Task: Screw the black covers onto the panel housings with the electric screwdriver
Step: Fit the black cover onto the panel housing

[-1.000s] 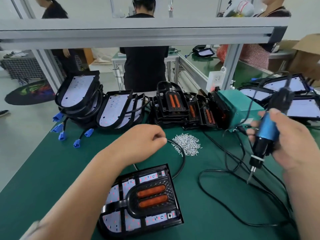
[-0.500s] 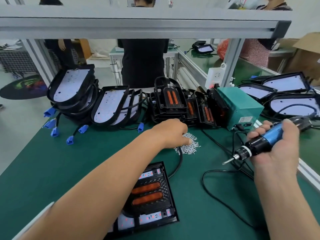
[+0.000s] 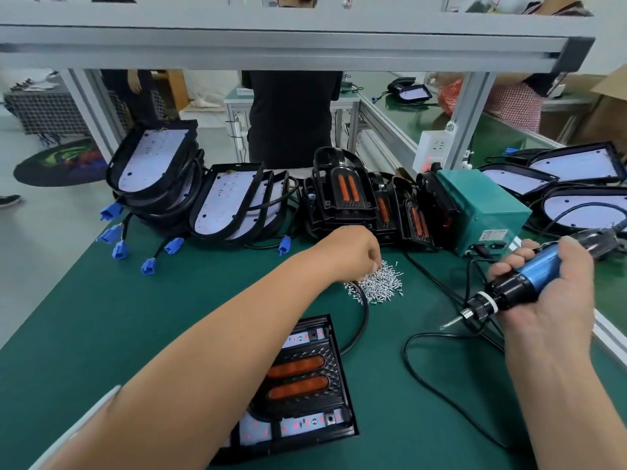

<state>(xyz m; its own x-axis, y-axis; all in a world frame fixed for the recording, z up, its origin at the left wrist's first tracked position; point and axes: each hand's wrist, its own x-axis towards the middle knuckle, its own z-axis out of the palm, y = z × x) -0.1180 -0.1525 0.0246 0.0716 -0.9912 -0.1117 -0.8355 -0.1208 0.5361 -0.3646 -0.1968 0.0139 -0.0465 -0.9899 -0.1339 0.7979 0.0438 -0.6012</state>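
Note:
A panel housing [image 3: 349, 430] lies on the green mat in front of me. A black cover [image 3: 327, 381] with two orange lenses sits on it, partly hidden by my left forearm. My left hand [image 3: 353, 252] reaches over it to a pile of small silver screws [image 3: 385, 288], with bunched fingertips pinching into the pile's far left edge. To the right, above the mat, my right hand [image 3: 556, 296] grips the blue and black electric screwdriver [image 3: 537, 271]. Its bit [image 3: 451, 323] points left and down.
Open housings with blue connectors lean in stacks at the back left [image 3: 152, 164] and back centre [image 3: 234, 201]. Spare black covers [image 3: 342, 195] stand beside a teal power box [image 3: 481, 205]. More housings [image 3: 583, 205] lie at the right. The screwdriver's cable [image 3: 441, 388] loops across the mat. People stand behind the aluminium frame [image 3: 271, 45].
My left hand moved forward and right from above the housing to the screw pile. My right hand swung the screwdriver from upright to nearly level, bit pointing left.

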